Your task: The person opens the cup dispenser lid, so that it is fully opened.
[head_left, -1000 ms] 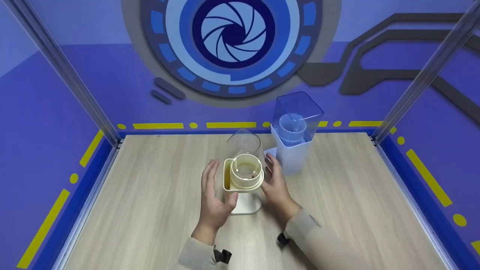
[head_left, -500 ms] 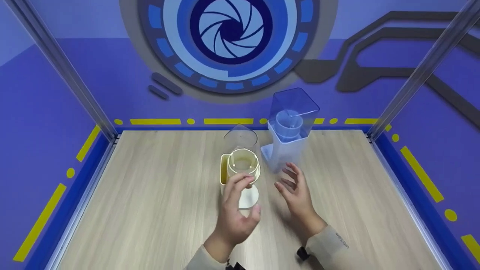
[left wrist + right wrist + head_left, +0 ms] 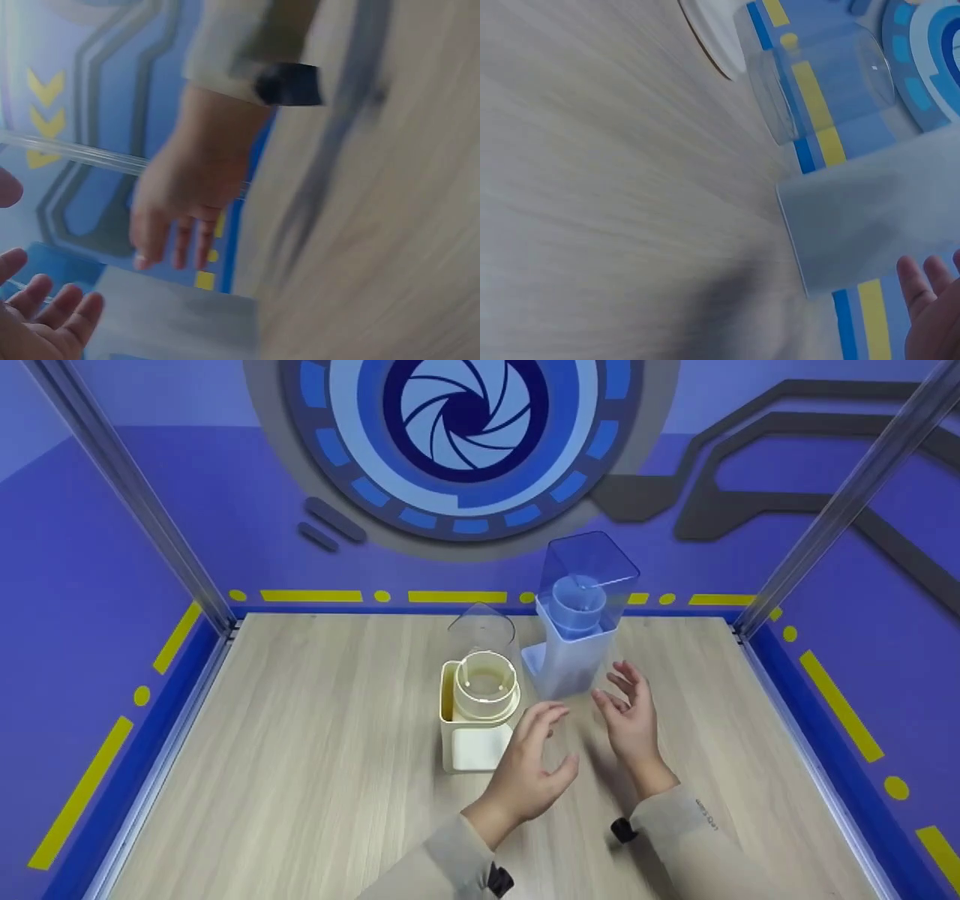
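Observation:
A cream dispenser-like holder [image 3: 450,746] with a round cup [image 3: 486,686] in its top stands mid-table. Behind and right of it is a taller blue holder [image 3: 574,667], with a blue cup [image 3: 578,604] under a see-through blue cover [image 3: 600,547]. My left hand [image 3: 529,772], fingers loosely bent and holding nothing, is in front of and right of the cream holder. My right hand [image 3: 634,727], also holding nothing, hovers by the blue holder's right front; contact cannot be made out. The left wrist view shows fingers of the left hand [image 3: 49,322] and the right hand [image 3: 191,180] beyond.
A clear, curved piece [image 3: 481,626] shows behind the cream holder. In the right wrist view, a clear cylinder [image 3: 832,82] stands upright between a white base [image 3: 716,30] and the pale box side [image 3: 877,217]. Printed blue walls and metal posts [image 3: 161,521] enclose the wooden table [image 3: 315,750].
Both hands have moved away from the sides of the cream holder toward the right. The right hand is now near the blue holder. Both holders stay in place on the table.

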Tool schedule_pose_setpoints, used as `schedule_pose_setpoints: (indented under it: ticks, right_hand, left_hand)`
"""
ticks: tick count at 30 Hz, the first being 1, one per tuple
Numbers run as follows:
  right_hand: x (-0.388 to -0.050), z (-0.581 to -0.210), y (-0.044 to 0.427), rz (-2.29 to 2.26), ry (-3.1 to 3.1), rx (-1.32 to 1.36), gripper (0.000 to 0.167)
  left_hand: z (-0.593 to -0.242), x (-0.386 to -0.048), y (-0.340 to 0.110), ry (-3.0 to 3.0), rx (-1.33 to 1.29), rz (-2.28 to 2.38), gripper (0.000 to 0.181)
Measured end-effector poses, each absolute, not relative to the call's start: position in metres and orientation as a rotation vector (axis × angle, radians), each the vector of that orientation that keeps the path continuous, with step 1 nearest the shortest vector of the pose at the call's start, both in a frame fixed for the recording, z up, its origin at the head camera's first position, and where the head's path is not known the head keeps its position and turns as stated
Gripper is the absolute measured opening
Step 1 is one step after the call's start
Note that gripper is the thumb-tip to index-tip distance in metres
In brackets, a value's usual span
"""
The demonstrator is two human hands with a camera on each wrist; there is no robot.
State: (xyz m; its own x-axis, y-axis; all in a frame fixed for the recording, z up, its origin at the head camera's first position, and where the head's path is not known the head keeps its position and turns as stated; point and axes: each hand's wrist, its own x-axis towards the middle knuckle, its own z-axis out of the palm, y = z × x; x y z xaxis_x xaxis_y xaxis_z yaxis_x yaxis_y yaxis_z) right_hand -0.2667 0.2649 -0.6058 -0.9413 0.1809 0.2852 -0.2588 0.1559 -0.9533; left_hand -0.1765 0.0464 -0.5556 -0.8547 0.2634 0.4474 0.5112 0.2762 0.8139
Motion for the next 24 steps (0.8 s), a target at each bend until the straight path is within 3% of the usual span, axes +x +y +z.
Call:
schedule_pose_setpoints:
  ticks: [7, 18, 24]
  right_hand:
    - [-0.287, -0.593, 0.282, 1.804, -2.163, 0.064, 0.071]
    - [-0.319, -0.561, 0.294, 1.769, -2.255, 0.073, 0.075]
    - [-0.330, -0.558, 0.289, 1.828, -2.229, 0.134, 0.073]
  left_hand:
    - [-0.567, -0.205, 0.071, -2.319, -0.552, -1.555, 0.069]
    - [-0.551, -0.246, 0.115, -2.275, -0.234, -1.692, 0.098]
    - [-0.542, -0.266, 0.125, -2.200, -0.038, -1.646, 0.092]
